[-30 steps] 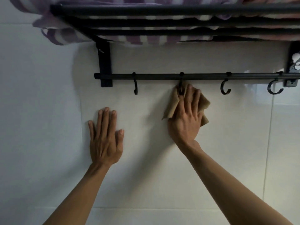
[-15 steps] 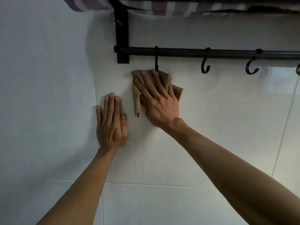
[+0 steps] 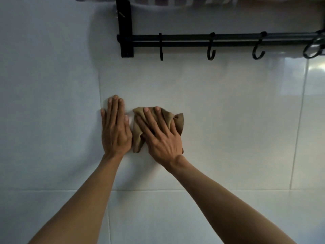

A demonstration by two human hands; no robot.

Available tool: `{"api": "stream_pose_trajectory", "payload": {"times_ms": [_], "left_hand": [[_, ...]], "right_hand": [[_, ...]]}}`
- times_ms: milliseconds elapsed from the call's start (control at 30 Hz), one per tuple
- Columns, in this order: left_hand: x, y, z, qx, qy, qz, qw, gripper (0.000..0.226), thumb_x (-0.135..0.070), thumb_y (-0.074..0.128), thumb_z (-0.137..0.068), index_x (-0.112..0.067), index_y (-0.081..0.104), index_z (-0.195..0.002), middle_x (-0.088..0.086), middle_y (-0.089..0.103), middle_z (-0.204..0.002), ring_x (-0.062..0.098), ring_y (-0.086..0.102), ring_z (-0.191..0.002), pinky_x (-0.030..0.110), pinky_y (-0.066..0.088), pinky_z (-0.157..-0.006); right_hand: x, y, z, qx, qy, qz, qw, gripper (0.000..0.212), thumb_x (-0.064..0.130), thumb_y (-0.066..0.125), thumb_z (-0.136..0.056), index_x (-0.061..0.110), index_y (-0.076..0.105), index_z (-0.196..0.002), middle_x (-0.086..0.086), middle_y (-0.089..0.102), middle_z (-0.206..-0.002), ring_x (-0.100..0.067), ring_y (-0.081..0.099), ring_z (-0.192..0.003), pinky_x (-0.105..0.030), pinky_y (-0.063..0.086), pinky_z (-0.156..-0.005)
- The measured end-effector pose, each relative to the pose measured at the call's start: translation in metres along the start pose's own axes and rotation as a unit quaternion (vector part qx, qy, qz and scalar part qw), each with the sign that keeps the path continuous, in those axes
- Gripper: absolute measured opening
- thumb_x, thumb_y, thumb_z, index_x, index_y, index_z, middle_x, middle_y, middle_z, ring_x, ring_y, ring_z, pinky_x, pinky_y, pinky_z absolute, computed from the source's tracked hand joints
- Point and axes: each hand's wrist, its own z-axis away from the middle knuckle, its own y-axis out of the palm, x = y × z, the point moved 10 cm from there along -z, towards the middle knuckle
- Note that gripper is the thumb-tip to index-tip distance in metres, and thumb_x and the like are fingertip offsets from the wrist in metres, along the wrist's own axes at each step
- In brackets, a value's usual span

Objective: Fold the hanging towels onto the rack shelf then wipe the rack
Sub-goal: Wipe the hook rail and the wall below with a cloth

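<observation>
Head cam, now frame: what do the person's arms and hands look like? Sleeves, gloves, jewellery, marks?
Both forearms are bare up to the frame's bottom edge; no sleeve shows. The left hand and right hand wear no gloves. No ring, watch, bracelet or wristband shows on the backs of the hands or the wrists. Fingernails look short and unpainted. No markings visible in this dim light.

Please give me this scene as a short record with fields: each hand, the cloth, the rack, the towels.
left hand: flat on the wall tiles, holds nothing
right hand: presses the brown cloth on the tiles
rack bar: black, above both hands, untouched
hooks: four on the bar, e.g., all bare
striped towels: on the shelf, partly visible
</observation>
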Motion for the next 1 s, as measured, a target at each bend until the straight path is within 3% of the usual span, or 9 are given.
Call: {"api": "stream_pose_trajectory", "payload": {"times_ms": [67,200,400,667,833,1000], "left_hand": [[-0.001,-0.001,0.005,-0.007,-0.004,0.002,1.0,0.053,-0.024,0.023,-0.108,0.001,0.028,-0.154,0.016,0.026,-0.163,0.029,0.021,-0.152,0.047,0.012,-0.125],[-0.005,-0.001,0.022,-0.014,-0.023,0.003,1.0,0.053,-0.021,0.029,-0.106,-0.001,0.029,-0.155,0.016,0.024,-0.163,0.028,0.018,-0.153,0.045,0.007,-0.125],[-0.014,0.006,0.048,0.007,-0.042,-0.013,0.999,0.057,-0.028,0.027,-0.105,-0.005,0.022,-0.157,0.015,0.019,-0.165,0.029,0.014,-0.154,0.053,0.007,-0.124],[-0.022,0.013,0.066,0.01,-0.057,-0.001,0.998,0.059,-0.031,0.026,-0.105,-0.006,0.019,-0.158,0.015,0.016,-0.166,0.026,0.007,-0.155,0.055,0.001,-0.123],[-0.025,0.014,0.076,0.0,-0.06,-0.002,0.998,0.059,-0.029,0.029,-0.104,-0.007,0.021,-0.158,0.015,0.015,-0.166,0.025,0.005,-0.155,0.057,0.002,-0.122],[-0.028,0.013,0.079,-0.009,-0.06,0.0,0.998,0.058,-0.027,0.033,-0.103,-0.007,0.026,-0.157,0.017,0.019,-0.165,0.028,0.009,-0.155,0.057,0.003,-0.122]], "right_hand": [[-0.006,0.0,0.004,-0.007,0.013,0.012,1.0,0.061,0.03,0.054,-0.1,0.024,0.034,-0.157,-0.004,0.024,-0.166,-0.033,0.015,-0.154,-0.053,0.007,-0.125],[-0.025,-0.014,0.013,-0.058,0.035,0.025,0.997,0.056,0.019,0.057,-0.099,0.022,0.043,-0.152,-0.005,0.035,-0.162,-0.034,0.027,-0.151,-0.052,0.026,-0.12],[-0.08,-0.04,0.036,-0.095,0.078,0.049,0.991,0.053,0.005,0.045,-0.097,0.015,0.048,-0.149,-0.01,0.042,-0.157,-0.037,0.035,-0.147,-0.05,0.039,-0.112],[-0.195,-0.081,0.085,-0.098,0.173,0.101,0.975,0.057,0.0,0.053,-0.095,0.009,0.045,-0.151,-0.015,0.037,-0.159,-0.038,0.029,-0.148,-0.052,0.031,-0.118],[-0.284,-0.105,0.127,-0.061,0.269,0.115,0.954,0.058,0.008,0.049,-0.1,0.013,0.034,-0.156,-0.014,0.026,-0.164,-0.039,0.019,-0.151,-0.056,0.022,-0.12],[-0.326,-0.113,0.181,-0.025,0.346,0.101,0.933,0.067,0.007,0.043,-0.099,0.019,0.02,-0.16,-0.012,0.014,-0.168,-0.037,0.008,-0.154,-0.048,0.007,-0.125]]}}
